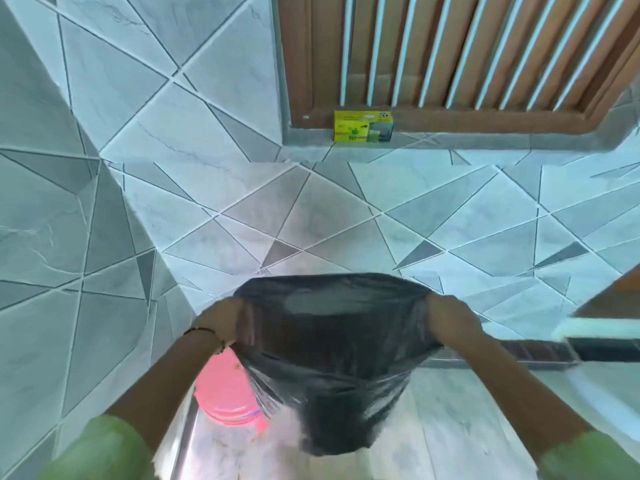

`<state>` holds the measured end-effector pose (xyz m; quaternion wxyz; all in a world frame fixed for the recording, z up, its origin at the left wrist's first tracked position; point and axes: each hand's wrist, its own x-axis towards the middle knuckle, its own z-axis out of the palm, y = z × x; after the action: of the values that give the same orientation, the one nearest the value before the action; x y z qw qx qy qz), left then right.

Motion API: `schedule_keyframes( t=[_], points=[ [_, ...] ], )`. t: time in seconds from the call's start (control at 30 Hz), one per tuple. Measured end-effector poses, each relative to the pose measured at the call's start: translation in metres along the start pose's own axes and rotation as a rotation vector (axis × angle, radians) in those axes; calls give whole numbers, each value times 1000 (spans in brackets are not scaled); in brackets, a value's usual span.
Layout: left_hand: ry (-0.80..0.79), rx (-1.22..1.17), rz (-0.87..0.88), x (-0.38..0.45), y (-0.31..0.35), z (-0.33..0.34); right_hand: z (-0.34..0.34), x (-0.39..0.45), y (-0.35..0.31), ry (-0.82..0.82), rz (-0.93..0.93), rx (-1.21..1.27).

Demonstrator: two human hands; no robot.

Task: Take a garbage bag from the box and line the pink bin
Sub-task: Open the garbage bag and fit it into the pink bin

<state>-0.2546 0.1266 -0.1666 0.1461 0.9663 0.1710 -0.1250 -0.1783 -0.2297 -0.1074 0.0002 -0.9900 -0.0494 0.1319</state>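
A black garbage bag point(332, 358) hangs spread open between my hands at the bottom centre. My left hand point(218, 323) grips the bag's left rim and my right hand point(450, 322) grips its right rim. The pink bin point(221, 386) stands below my left wrist, partly hidden by the bag; the bag hangs to its right and in front of it. The yellow-green garbage bag box point(363, 126) sits on the grey sill under the wooden window, far from both hands.
Tiled walls with grey triangle patterns fill the left and the back. A wooden slatted window frame point(450, 64) is at the top right. A dark ledge with a white bar point(588, 336) juts in from the right. Pale floor shows below the bag.
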Motion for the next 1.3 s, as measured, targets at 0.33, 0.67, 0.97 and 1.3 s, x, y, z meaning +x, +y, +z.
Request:
schedule_keyframes(
  t=[0.33, 0.67, 0.97, 1.3],
  points=[
    [20, 176, -11, -17, -2, -12, -18, -12, 19, -156, 64, -107],
    [19, 133, -77, -52, -14, 11, -4, -10, 30, -110, -206, -99],
    [68, -208, -133, -100, -42, -12, -20, 3, 15, -119, -373, 255],
    [445, -272, 46, -88, -73, -79, -52, 7, -36, 75, -359, 279]
  ],
)
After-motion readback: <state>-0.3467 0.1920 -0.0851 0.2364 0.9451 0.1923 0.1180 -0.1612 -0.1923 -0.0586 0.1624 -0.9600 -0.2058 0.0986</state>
